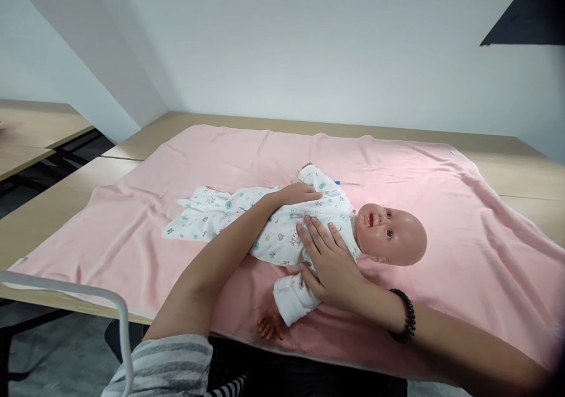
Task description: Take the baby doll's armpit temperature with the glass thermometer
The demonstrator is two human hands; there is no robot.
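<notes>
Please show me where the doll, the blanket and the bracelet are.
doll (399, 232): head view, on its bare head.
blanket (463, 232): head view, bare pink part right of the doll.
bracelet (406, 317): head view, black beads at the wrist.

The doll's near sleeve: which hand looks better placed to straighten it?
Probably the right hand. It lies flat on the doll right beside the near sleeve, while the left hand rests farther off on the chest.
</notes>
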